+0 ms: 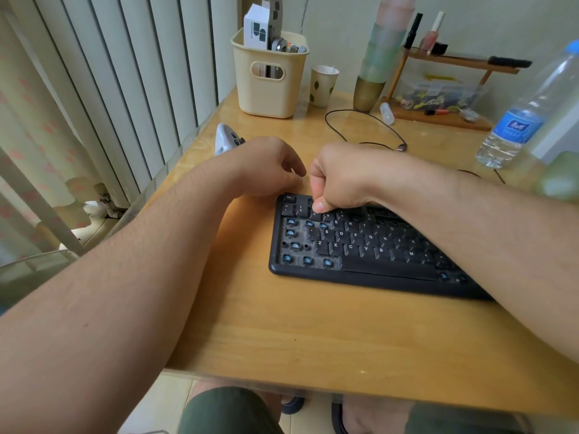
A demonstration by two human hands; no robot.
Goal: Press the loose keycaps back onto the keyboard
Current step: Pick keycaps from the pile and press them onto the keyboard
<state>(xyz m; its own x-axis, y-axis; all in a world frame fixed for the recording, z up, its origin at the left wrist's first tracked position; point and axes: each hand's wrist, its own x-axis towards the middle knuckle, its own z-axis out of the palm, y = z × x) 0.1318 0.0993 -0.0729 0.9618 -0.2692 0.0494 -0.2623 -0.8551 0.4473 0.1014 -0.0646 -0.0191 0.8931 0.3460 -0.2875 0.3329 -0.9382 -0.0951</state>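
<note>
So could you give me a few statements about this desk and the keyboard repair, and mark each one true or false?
1. The right hand presses its thumb on a key in the number row of the black keyboard. True.
2. Every key is fitted. False: blue switches sit bare at the left end.
3. The water bottle lies on its side. False: it stands upright.
4. The cream basket stands behind the left hand. True.
</note>
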